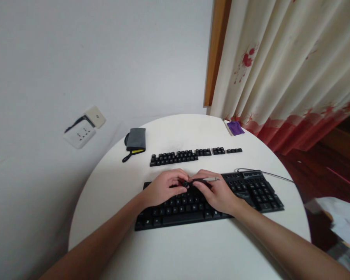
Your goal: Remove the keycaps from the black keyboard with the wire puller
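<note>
A black keyboard (pixel 177 210) lies on the round white table, several of its upper keys hidden under my hands. My right hand (pixel 214 190) is closed around a slim black pen (pixel 210 179) with a silver end, held almost level and pointing left. Just left of it, my left hand (pixel 166 186) is closed in a pinch at the pen's tip, above the keys. A small dark piece shows between its fingertips, too small to name. Behind the keyboard, loose black keycaps (pixel 175 157) stand in a stepped row, in several groups.
A grey folded cloth pouch (pixel 136 139) with a black loop sits at the table's (pixel 175 132) back left. At the back right is a purple cloth (pixel 235 128). The keyboard's cable (pixel 268 173) runs off the right edge. Wall and curtain (pixel 259 70) stand behind.
</note>
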Motion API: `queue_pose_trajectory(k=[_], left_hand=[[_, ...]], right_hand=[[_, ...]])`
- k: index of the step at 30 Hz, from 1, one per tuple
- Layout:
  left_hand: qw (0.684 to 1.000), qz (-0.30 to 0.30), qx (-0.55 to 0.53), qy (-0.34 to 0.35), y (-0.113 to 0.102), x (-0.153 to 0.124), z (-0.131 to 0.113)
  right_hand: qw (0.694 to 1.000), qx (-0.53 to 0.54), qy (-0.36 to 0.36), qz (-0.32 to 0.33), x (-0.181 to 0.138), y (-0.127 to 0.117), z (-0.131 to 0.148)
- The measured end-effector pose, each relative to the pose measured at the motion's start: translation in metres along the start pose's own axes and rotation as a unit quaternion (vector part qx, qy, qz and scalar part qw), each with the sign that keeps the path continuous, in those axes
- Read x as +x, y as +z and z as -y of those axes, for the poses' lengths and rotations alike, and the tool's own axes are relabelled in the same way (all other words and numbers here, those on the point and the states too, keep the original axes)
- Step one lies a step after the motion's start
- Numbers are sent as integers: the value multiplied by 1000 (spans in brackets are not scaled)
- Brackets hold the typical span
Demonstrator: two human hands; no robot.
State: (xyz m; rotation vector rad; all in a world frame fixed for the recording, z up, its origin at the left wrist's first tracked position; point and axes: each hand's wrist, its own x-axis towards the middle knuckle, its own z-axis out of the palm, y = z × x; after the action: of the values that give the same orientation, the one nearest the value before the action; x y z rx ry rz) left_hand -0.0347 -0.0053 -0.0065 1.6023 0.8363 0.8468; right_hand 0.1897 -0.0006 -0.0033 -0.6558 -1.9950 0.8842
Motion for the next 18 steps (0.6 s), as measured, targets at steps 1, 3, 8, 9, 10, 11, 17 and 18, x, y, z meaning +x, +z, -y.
queue_pose_trajectory(k=[1,3,8,9,10,11,17,18], left_hand=[[1000,0,-23,-9,1,0,1],[999,-10,-37,-16,1,1,2],[1000,-26,-1,-12,-1,3,2],[999,-27,4,-18,-2,3,2],[999,-30,7,-25,-1,3,1],[999,-35,9,-31,-1,3,1],[996,-67,19,-49,5,1,-4],[996,-70,22,-50,6,1,-4]], right_hand=[[1000,-3,-3,-4,0,2,0],[1000,-10,-10,-11,-1,5,0],[999,-29,-1,-16,-4,12,-1],[999,-33,5,-17,-4,13,-1],[999,-37,11,-19,-4,13,-1],[999,-42,19,-23,-4,14,-1],[994,-54,69,-57,-1,15,3],[994,-48,73,-61,-1,15,3]])
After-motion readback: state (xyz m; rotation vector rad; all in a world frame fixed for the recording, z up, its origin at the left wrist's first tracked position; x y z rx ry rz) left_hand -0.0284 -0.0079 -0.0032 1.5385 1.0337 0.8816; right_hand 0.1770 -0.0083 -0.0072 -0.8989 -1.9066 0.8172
